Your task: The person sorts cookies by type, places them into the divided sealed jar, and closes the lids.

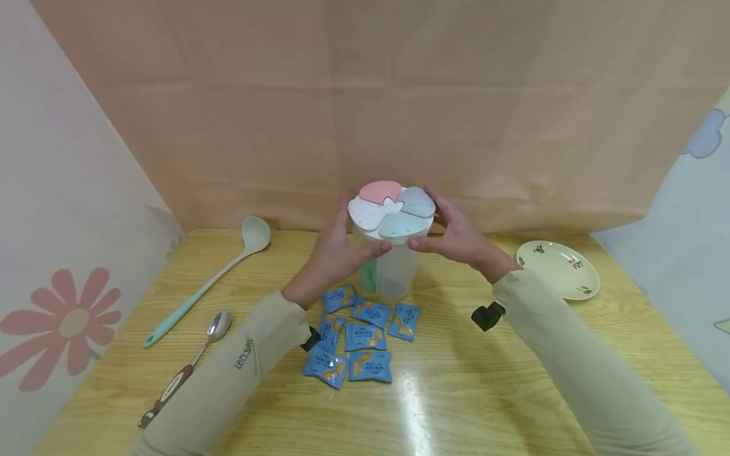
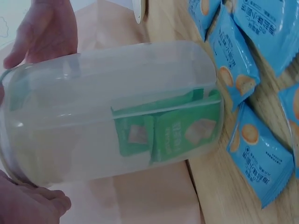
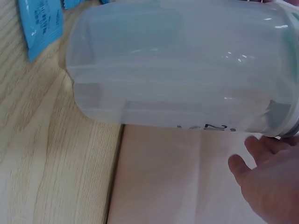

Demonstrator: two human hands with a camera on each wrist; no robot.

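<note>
Blue snack packets (image 1: 359, 332) crowd the wooden table (image 1: 485, 392) just near the clear plastic jar (image 1: 393, 272); the table's right near side stays open up to the cream plate (image 1: 559, 269).

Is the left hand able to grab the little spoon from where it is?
Probably not right away: the left hand is gripping the container. The spoon lies in the open beside that forearm, nothing covering it.
</note>
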